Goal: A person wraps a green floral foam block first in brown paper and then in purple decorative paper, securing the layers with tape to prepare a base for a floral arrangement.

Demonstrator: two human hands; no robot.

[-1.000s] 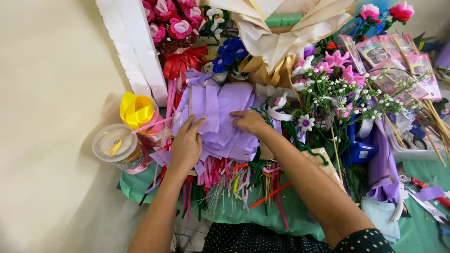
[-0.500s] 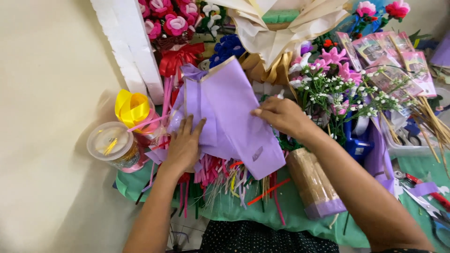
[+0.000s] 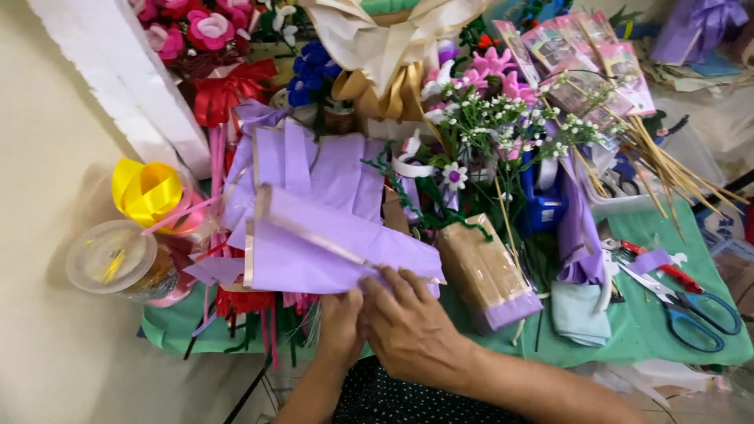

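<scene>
1. Centrally, a purple sheet (image 3: 330,251) with a gold edge lay tilted across the near part of the green table (image 3: 644,345), its near right corner drawn toward the person.
2. Both hands met at that corner: the left hand (image 3: 339,326) had its fingers closed on the sheet's near edge, and the right hand (image 3: 412,326) pinched the same edge just beside it, fingers curled over the paper.
3. Behind the sheet, farther purple sheets (image 3: 314,165) stood fanned upright.
4. Just right of the hands lay a brown roll (image 3: 487,275) with a purple end.
5. Left of the sheet sat a yellow ribbon (image 3: 145,191) and, nearer, a clear lidded tub (image 3: 118,259).
6. Far left, a red bow (image 3: 228,90) sat below pink roses (image 3: 196,27).
7. Right of centre, white sprigs (image 3: 518,126) rose over a blue holder (image 3: 542,208).
8. At the near right lay blue scissors (image 3: 691,314), just beside red pliers (image 3: 660,267).
</scene>
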